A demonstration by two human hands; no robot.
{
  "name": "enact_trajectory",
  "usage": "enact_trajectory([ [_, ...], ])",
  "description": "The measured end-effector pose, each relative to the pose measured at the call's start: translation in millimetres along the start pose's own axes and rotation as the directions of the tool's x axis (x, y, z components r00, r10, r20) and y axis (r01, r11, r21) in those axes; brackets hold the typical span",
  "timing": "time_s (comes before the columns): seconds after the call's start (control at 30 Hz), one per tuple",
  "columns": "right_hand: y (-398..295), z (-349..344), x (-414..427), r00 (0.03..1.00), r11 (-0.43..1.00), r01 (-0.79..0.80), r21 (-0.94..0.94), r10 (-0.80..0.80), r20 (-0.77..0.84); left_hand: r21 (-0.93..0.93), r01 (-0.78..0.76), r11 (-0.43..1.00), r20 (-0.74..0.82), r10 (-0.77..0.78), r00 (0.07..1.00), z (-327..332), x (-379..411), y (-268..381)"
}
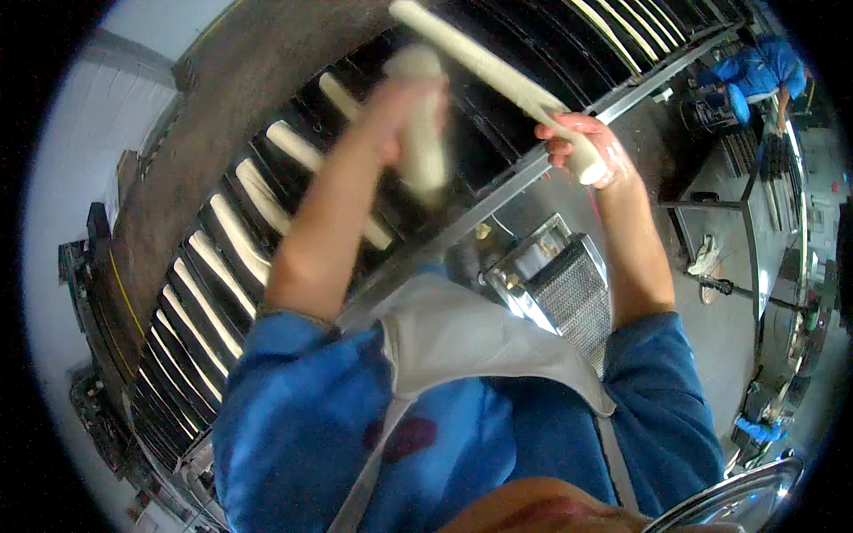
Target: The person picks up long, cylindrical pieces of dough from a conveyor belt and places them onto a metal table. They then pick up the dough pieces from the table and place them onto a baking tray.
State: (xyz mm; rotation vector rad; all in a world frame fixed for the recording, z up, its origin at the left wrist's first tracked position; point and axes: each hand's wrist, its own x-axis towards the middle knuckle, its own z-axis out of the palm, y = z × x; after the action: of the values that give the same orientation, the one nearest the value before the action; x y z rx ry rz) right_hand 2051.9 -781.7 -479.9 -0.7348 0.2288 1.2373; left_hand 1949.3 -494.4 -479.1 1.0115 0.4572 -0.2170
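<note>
My right hand (pixel 586 143) is closed around the narrowed near end of a long cream-coloured rod-like piece (pixel 480 60). The pale blunt tip of that piece sticks out below my fingers, and its far part reaches up and left over a black slatted rack (pixel 490 123). My left hand (pixel 406 113), blurred, grips a shorter-looking cream piece (pixel 426 160) above the rack. What these pieces are made of cannot be told. More cream pieces (pixel 236 233) lie in the rack's dark slots, partly hidden behind my left forearm.
A metal rail (pixel 493 190) edges the rack on my side. Below it stands a perforated metal tray (pixel 566 293) beside a shiny metal box (pixel 533 256). At the right are a metal-framed table (pixel 726 180) and a person in blue (pixel 760 70). Brown floor (pixel 220 93) stretches beyond the rack.
</note>
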Motion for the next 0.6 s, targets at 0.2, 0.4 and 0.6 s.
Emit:
enact_trajectory([
  [0.2,49,-71,81,0.962,0.936,-0.177,-0.305,0.098,-0.256,-0.517,0.301,0.802,-0.017,-0.361,0.932,-5,23,-161],
  [0.4,57,-78,156,0.994,0.657,-0.025,-0.754,-0.064,-0.089,-0.581,-0.155,0.799,-0.338,-0.063,0.939,-9,38,-158],
  [0.6,116,-91,192,0.893,-0.347,0.004,-0.938,-0.420,0.159,0.116,-0.191,0.975,-0.598,0.222,0.771,0,34,-126],
])
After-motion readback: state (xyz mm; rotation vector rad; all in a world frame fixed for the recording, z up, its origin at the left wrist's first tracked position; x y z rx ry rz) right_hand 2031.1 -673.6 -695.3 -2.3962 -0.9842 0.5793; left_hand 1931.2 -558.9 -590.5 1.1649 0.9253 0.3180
